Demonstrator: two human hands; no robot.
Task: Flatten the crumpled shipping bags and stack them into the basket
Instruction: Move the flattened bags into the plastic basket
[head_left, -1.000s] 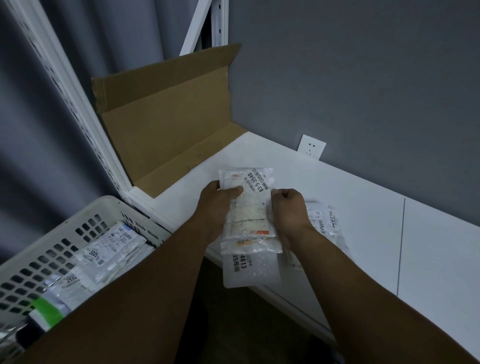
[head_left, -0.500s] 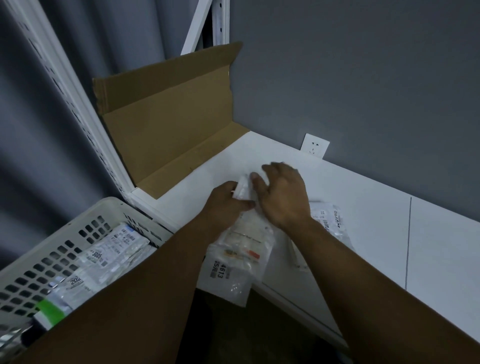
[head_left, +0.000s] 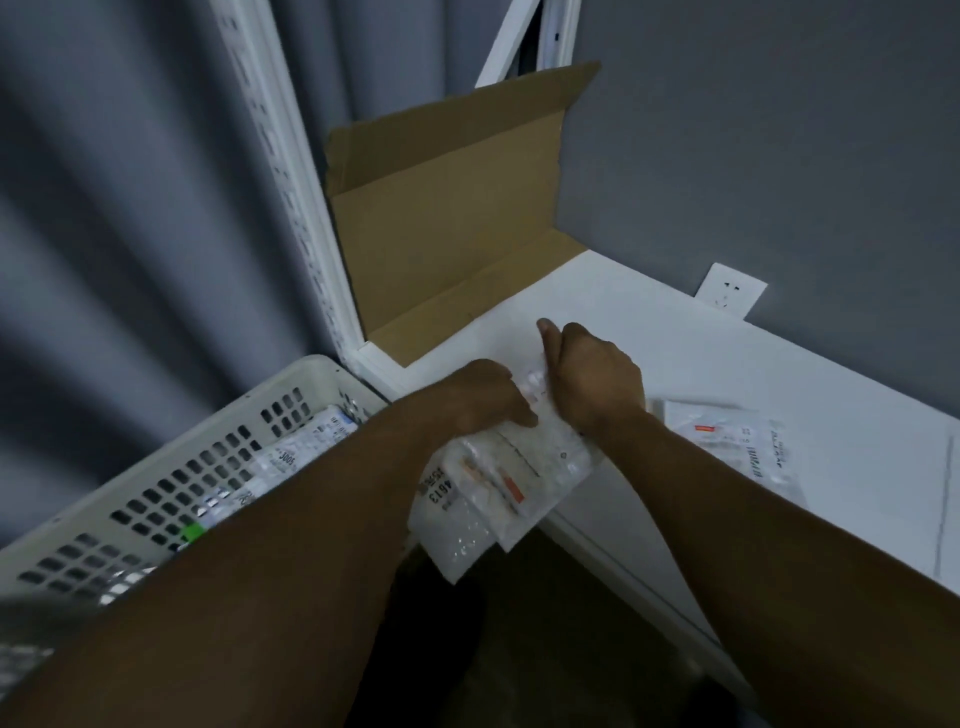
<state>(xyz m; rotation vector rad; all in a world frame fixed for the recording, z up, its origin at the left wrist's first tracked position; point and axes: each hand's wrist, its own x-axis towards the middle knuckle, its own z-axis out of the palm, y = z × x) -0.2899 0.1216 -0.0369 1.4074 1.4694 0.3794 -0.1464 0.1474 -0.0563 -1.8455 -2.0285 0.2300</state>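
A white shipping bag (head_left: 498, 488) with a printed label hangs over the front edge of the white shelf (head_left: 727, 374). My left hand (head_left: 480, 397) grips its upper left edge. My right hand (head_left: 592, 379) holds its upper right part, fingers curled over the top. Another flat shipping bag (head_left: 737, 447) lies on the shelf just right of my right wrist. The white perforated basket (head_left: 171, 467) stands low at the left, with several labelled bags (head_left: 296, 452) inside, partly hidden by my left forearm.
An opened cardboard box flap (head_left: 447, 208) leans in the shelf's back left corner against a white rack post (head_left: 291, 182). A wall socket (head_left: 730, 288) sits on the grey wall. Grey curtain hangs at the left. Dark floor lies below the shelf edge.
The bag went from held flat and upright to tilted down-left over the shelf edge. My right hand moved from its side to over its top, fingers now curled. The view shifted left.
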